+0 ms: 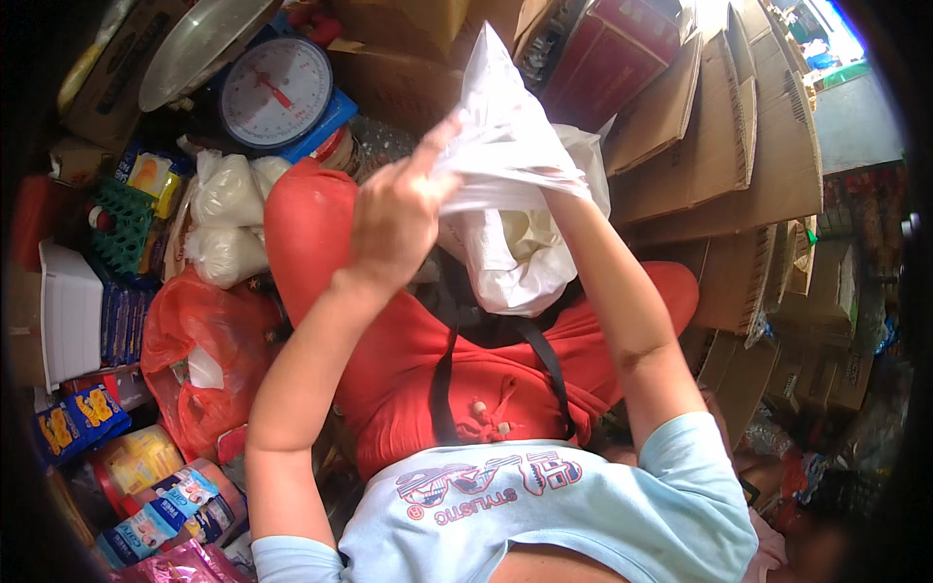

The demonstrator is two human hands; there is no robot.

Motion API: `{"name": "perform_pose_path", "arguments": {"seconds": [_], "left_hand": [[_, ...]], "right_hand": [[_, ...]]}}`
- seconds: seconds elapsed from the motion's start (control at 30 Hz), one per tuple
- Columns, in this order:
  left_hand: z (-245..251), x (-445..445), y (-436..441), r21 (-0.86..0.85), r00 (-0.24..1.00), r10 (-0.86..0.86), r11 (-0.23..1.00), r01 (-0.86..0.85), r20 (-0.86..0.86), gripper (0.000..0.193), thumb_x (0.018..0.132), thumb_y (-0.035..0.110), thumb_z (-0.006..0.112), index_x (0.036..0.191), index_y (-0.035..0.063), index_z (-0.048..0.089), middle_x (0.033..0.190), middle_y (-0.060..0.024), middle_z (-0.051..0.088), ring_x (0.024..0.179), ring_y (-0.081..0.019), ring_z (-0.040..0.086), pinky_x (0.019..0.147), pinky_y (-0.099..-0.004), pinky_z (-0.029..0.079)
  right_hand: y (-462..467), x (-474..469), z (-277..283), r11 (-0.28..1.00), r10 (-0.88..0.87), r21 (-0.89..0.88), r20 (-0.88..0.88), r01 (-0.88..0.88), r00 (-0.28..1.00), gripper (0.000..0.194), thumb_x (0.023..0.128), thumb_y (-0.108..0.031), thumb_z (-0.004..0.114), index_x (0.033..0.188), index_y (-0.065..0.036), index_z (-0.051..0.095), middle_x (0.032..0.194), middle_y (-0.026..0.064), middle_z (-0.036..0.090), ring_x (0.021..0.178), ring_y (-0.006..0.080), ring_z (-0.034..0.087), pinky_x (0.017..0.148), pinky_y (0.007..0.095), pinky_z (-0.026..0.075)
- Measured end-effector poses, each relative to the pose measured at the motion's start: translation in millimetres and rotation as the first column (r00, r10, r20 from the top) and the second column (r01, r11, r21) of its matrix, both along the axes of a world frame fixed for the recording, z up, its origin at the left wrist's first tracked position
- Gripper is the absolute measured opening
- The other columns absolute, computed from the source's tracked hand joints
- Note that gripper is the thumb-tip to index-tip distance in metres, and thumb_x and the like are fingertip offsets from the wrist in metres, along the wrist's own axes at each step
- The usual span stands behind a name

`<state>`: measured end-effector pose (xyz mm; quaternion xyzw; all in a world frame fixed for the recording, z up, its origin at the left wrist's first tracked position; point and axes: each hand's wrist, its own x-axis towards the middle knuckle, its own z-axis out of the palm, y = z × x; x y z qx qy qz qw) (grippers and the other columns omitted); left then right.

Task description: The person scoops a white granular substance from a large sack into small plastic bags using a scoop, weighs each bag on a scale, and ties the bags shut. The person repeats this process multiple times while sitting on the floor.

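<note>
A thin white plastic bag [503,109] is raised in front of me, its closed corner pointing up. My left hand [408,200] pinches the bag's left side, fingers partly blurred. My right forearm [619,270] enters the bag's opening at the lower right; the hand itself is hidden inside, so its grip does not show. Below the bag, between my legs, a white sack [521,280] stands with its mouth rolled down. Something pale lies inside the sack, too little visible to name.
A blue dial scale [277,91] with a metal pan [197,47] stands at the upper left. Beside my left knee are tied clear bags of white contents [227,191] and a red plastic bag [197,342]. Flattened cardboard [729,138] leans on the right. Snack packs [82,423] lie lower left.
</note>
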<state>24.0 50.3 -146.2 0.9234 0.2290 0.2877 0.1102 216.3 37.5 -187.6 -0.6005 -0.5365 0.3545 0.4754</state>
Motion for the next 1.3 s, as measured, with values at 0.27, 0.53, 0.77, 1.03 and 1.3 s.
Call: {"name": "perform_pose_path", "arguments": {"seconds": [0.27, 0.53, 0.77, 1.03, 1.3], "left_hand": [[-17.2, 3.5, 101.4, -0.693, 0.799, 0.590, 0.623, -0.363, 0.112, 0.031, 0.084, 0.012, 0.059, 0.111, -0.0020, 0.059, 0.113, -0.0196, 0.060, 0.100, -0.0284, 0.060, 0.088, -0.0337, 0.044], [-137.7, 89.7, 28.9, -0.471, 0.867, 0.377, 0.731, -0.494, -0.326, 0.080, 0.063, 0.037, 0.077, 0.122, -0.0067, 0.045, 0.122, -0.0292, 0.047, 0.114, -0.0401, 0.048, 0.096, -0.0439, 0.040], [-103.5, 67.1, 62.1, -0.684, 0.921, 0.388, 0.663, -0.304, -0.033, 0.037, 0.069, 0.004, 0.063, 0.103, -0.0050, 0.053, 0.101, -0.0223, 0.057, 0.098, -0.0368, 0.055, 0.087, -0.0405, 0.044], [-87.2, 56.1, 72.2, -0.622, 0.894, 0.438, 0.675, -0.397, -0.095, 0.039, 0.069, 0.002, 0.061, 0.105, -0.0075, 0.051, 0.105, -0.0231, 0.055, 0.100, -0.0383, 0.054, 0.091, -0.0404, 0.042], [-89.4, 53.2, 67.8, -0.617, 0.909, 0.396, 0.685, -0.388, -0.131, 0.045, 0.069, 0.002, 0.059, 0.112, -0.0057, 0.050, 0.111, -0.0224, 0.053, 0.106, -0.0381, 0.051, 0.095, -0.0408, 0.040]], "right_hand": [[-38.1, 55.8, -15.9, 0.971, 0.229, -0.040, -0.104, -0.234, 0.968, 0.020, 0.084, -0.017, 0.062, 0.080, 0.003, 0.061, 0.072, 0.0046, 0.062, 0.067, 0.0099, 0.061, 0.061, 0.0286, 0.050], [-64.3, 39.2, -240.4, 0.632, 0.569, -0.713, 0.693, 0.304, 0.443, 0.022, 0.082, -0.025, 0.056, 0.093, -0.013, 0.071, 0.102, 0.0082, 0.065, 0.102, 0.0259, 0.060, 0.078, 0.0421, 0.049], [3.0, 60.8, -102.4, 0.506, 0.859, -0.836, 0.510, 0.212, -0.036, 0.020, 0.083, -0.026, 0.057, 0.092, -0.015, 0.072, 0.107, 0.0020, 0.065, 0.091, 0.0217, 0.064, 0.067, 0.0407, 0.054], [14.0, 73.2, -155.8, 0.679, 0.712, -0.636, 0.692, 0.367, -0.116, 0.046, 0.078, -0.024, 0.060, 0.118, -0.003, 0.057, 0.107, 0.0067, 0.064, 0.095, 0.0221, 0.061, 0.068, 0.0365, 0.050], [-8.4, 88.4, -149.5, 0.693, 0.708, -0.691, 0.705, 0.206, -0.018, 0.062, 0.078, -0.017, 0.059, 0.133, 0.004, 0.040, 0.088, 0.0087, 0.068, 0.077, 0.0187, 0.066, 0.056, 0.0301, 0.051]]}}
